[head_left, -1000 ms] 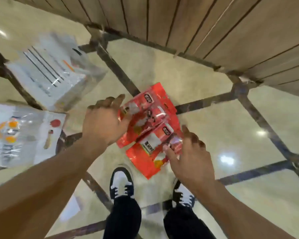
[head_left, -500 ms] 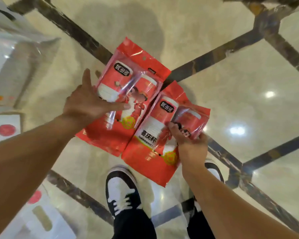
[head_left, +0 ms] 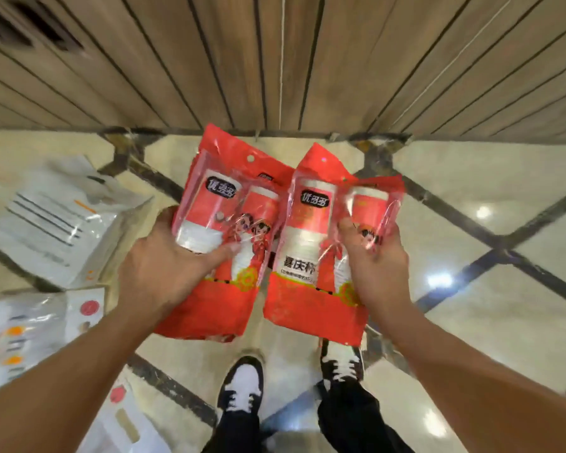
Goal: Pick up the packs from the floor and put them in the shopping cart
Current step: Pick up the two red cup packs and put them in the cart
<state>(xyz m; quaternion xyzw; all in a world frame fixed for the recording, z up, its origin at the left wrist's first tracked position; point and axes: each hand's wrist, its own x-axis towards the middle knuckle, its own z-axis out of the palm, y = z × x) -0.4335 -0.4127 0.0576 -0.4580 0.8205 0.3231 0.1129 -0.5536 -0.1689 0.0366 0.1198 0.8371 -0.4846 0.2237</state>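
Two red packs are held side by side above the floor (head_left: 471,322), their long edges nearly touching at the centre of the view. The left hand (head_left: 164,266) grips the left red pack (head_left: 223,243) from its outer edge, thumb laid across the clear front, fingers hidden behind it. The right hand (head_left: 376,266) grips the right red pack (head_left: 311,256) at its outer edge, thumb pressing the clear plastic over the cups inside. Both packs tilt with their hang-holes toward 12 o'clock and their bottom edges toward 6 o'clock, above the person's two shoes: the left shoe (head_left: 242,384) and the right shoe (head_left: 340,364).

At 12 o'clock a ribbed wooden wall (head_left: 275,60) closes off the far side, meeting the floor just beyond the tops of the packs. From 2 to 5 o'clock the polished floor lies open, crossed only by dark inlaid bands. From 8 to 10 o'clock the floor is crowded: a clear pack with dark and orange stripes (head_left: 59,223) lies at 9 to 10 o'clock, a white pack with orange dots (head_left: 23,328) lies just below it at 8 to 9 o'clock, and a white pack with a red dot (head_left: 125,420) lies at 7 o'clock, partly behind the left forearm. These three rest on the floor, near one another, well to the left of the held packs.

The count stands at two red packs in the hands and three pale packs on the floor; no shopping cart shows in the view.
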